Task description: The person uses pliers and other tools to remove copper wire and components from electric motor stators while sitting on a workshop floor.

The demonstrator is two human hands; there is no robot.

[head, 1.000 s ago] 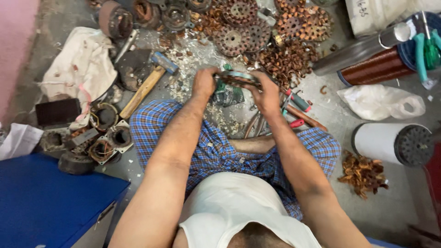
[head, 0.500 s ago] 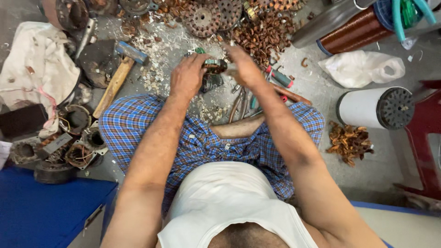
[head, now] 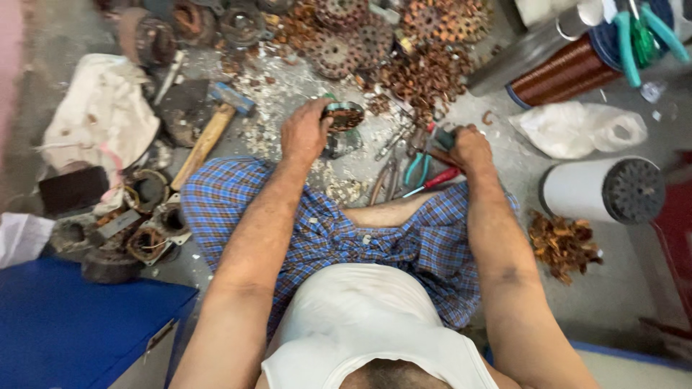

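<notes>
The person sits on the floor [head: 620,288] with little free room about the hands. The left hand [head: 306,133] is closed around a small round motor part [head: 344,115], held just above the lap's front edge. The right hand [head: 468,148] is closed on a tool handle [head: 441,138]; what kind of tool cannot be told. Between the two hands lie pliers [head: 425,169] with blue and red grips, touching other loose tools.

Ahead, a crowded bank of rusty wound rotors [head: 425,65] blocks the way forward. To the left, a wooden-handled hammer [head: 213,130] lies slanted beside a dirty cloth [head: 101,115], with old motor housings [head: 144,230] packed near the knee. A blue box [head: 79,324] closes the near left corner. To the right stand a white cylinder [head: 598,189] on its side, a crumpled plastic bag [head: 577,130] and a heap of copper scraps [head: 562,241]. The barest floor is grey concrete at the lower right, dusted with white chips near the lap.
</notes>
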